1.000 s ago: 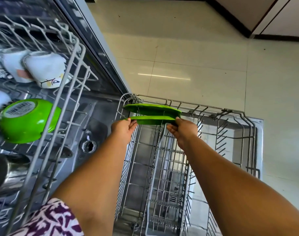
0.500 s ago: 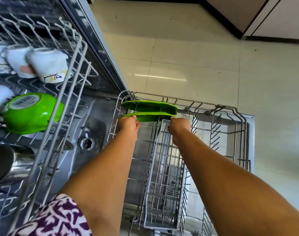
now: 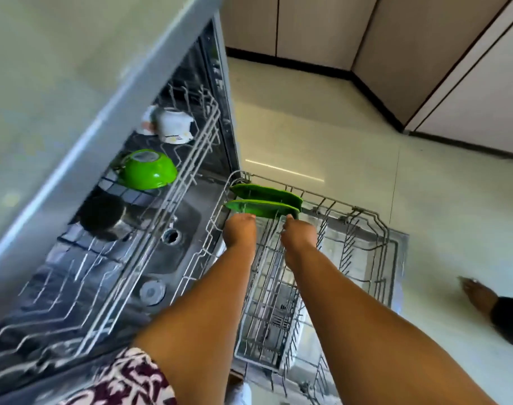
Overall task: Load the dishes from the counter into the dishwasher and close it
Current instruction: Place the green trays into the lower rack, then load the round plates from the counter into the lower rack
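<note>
two plates (image 3: 264,201) stand in the lower rack's (image 3: 375,229) far-left corner — bowl (image 3: 145,170) in the upper rack (image 3: 191,159), left.

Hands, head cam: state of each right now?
Left hand: at the near green plate in the lower rack, fingertips touching it; grip cannot be told.
Right hand: same plate, right end; grip cannot be told.

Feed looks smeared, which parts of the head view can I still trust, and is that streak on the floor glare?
Head view: upper rack and counter edge motion-blurred; green plates and both hands, left hand, right hand, fairly sharp; bright floor streak looks like reflected light; wide-angle bending at edges.
</note>
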